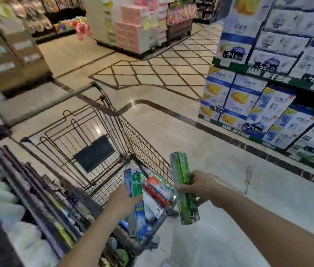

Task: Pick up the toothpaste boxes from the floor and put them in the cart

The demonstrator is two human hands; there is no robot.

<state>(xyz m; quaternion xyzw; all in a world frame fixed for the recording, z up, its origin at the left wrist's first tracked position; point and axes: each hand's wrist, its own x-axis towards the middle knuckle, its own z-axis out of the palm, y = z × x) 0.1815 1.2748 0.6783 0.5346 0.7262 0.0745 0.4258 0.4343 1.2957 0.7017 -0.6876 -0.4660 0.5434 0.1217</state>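
Now right hand grips long green toothpaste box beside cart

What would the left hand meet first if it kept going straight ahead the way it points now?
Probably the red toothpaste box lying in the cart. The left hand, gripping a blue-green box, points up and right over the basket. Depth is unclear.

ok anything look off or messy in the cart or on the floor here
The toothpaste boxes in the cart lie jumbled at different angles rather than stacked. The floor shows a brownish crack-like mark right of the right hand. Nothing looks spilled.
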